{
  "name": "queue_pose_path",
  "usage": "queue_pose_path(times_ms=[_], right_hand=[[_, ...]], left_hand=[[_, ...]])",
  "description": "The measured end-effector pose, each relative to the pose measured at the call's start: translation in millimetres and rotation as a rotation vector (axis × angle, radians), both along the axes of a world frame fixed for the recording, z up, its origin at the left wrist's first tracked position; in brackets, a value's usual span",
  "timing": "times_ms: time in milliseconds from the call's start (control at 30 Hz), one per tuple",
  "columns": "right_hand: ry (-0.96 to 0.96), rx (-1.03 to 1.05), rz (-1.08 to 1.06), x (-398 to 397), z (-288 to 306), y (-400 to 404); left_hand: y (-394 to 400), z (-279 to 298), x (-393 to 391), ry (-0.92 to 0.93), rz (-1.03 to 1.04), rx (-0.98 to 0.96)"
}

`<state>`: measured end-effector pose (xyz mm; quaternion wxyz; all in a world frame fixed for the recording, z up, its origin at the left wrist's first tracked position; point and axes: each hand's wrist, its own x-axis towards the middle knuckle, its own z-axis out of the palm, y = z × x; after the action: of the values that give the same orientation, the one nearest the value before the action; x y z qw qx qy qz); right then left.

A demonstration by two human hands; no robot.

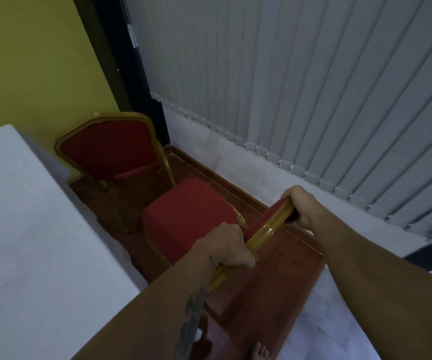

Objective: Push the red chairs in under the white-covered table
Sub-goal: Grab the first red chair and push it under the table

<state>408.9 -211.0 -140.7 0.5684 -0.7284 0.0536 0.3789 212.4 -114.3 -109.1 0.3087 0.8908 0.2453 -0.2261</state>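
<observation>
While I stand behind the near red chair [189,216], my left hand [225,245] is clenched around the near end of its gold top rail [269,229] and my right hand [300,206] grips the far end of the same rail. Its seat is right by the edge of the white-covered surface [27,229] on my left, but none of it looks tucked under yet. From here, I judge the main risk is a crooked push: my hands sit at different distances from the surface, so if one arm drives harder the chair could swing and its front legs or seat corner could snag the hanging cloth and drag it. Another risk is the second red chair [111,149] standing just beyond, near the yellow wall [27,61]; the gap between the two is small, so a drift toward the far side could knock frame against frame. My bare foot [260,352] is close to the back legs as well, so a chair that jerks backward might catch my toes. By my count: two red chairs, one covered surface, two hands, both on the one rail.
</observation>
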Motion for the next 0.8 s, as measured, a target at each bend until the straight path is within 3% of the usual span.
queue_pose_path(times_ms=[233, 300, 400, 567, 800], right_hand=[[-0.159, 0.058, -0.025, -32.7, -2.4, 16.2], [-0.158, 0.081, -0.017, -32.3, -0.2, 17.2], [-0.147, 0.143, 0.012, -10.2, 5.4, 23.3], [-0.111, 0.137, 0.179, 41.4, 12.3, 47.1], [-0.087, 0.087, 0.369, 131.3, 15.5, 76.3]], left_hand=[[3.5, 2.5, 27.8, -0.054, 0.13, 0.024], [7.2, -0.9, 24.9, -0.025, 0.129, -0.055], [7.6, -11.5, 16.1, 0.058, 0.092, -0.173], [10.9, -2.0, 58.7, 0.17, 0.069, -0.05], [19.1, 0.4, 145.9, 0.278, 0.12, -0.097]])
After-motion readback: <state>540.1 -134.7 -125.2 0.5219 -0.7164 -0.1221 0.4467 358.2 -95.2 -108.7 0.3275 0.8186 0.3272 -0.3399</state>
